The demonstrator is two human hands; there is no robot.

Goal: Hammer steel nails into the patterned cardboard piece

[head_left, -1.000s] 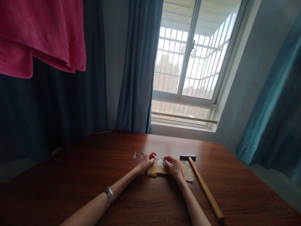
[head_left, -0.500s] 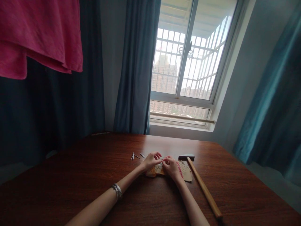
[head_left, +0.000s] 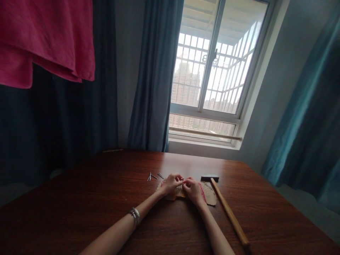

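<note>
two bare forearms reach in from the bottom edge, over a dark reddish wooden table with a visible grain. a silvery bracelet circles the left wrist. to the right of the right arm lies a hammer, the butt of its wooden handle toward the viewer and its dark head at the far end.

further in, the left hand and the right hand meet above a flat patterned piece, which lies on the table beneath them, tan at its right end, with dark dots and a pink band. the fingers of both hands are bent, and the fingertips come close together over the middle of the piece; whether they pinch anything between them i cannot tell. the hammer's head sits by the far right edge of the piece, its handle slanting past the right end.

beyond the left hand, a few thin metal nails lie in a small crossed group, with a separate pair nearer the hand.

at the back, blue curtains hang on both sides of a window, and a pink cloth hangs at upper left. outside are bars and, past them, pale tall buildings.
</note>
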